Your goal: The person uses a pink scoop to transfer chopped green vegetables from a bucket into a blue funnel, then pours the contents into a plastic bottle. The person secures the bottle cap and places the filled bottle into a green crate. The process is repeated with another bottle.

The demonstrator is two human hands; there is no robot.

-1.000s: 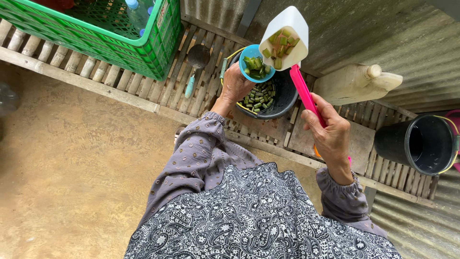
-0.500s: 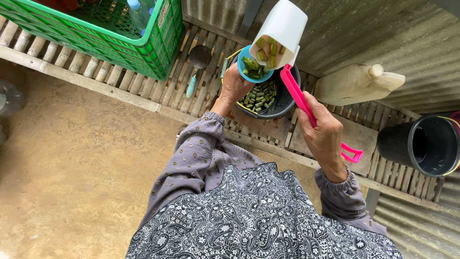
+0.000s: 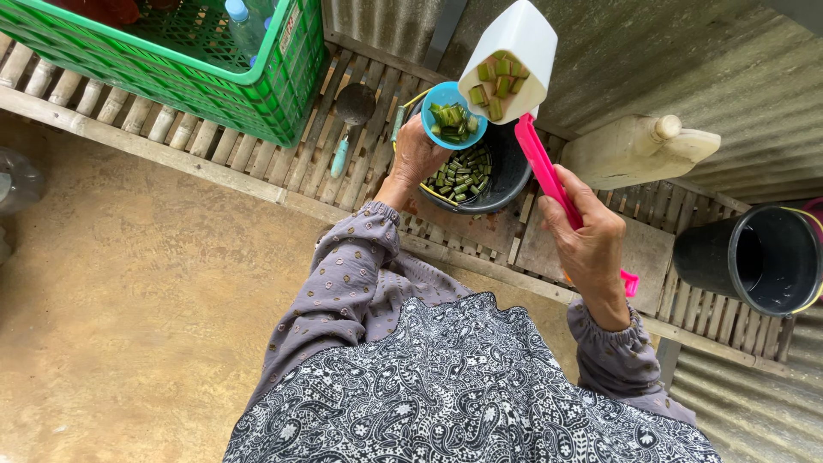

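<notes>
My right hand (image 3: pixel 587 236) grips the pink handle of a white scoop (image 3: pixel 512 62), which is raised and tilted, with green vegetable pieces inside it. My left hand (image 3: pixel 417 154) holds a small blue cup (image 3: pixel 451 113) full of the same green pieces, just left of the scoop's mouth. Under both sits a dark round bowl (image 3: pixel 507 176) of chopped green pieces (image 3: pixel 459 174) on a slatted wooden bench (image 3: pixel 214 146).
A green plastic crate (image 3: pixel 257 81) with bottles stands at the bench's left. A ladle (image 3: pixel 350 116) lies beside the bowl. A cream jug (image 3: pixel 639 150) lies on its side at the right; a black bucket (image 3: pixel 759 257) stands at the far right. Corrugated metal wall behind.
The scoop has tipped up higher and its mouth now faces me more; my right hand has shifted along the pink handle. The blue cup stays over the bowl.
</notes>
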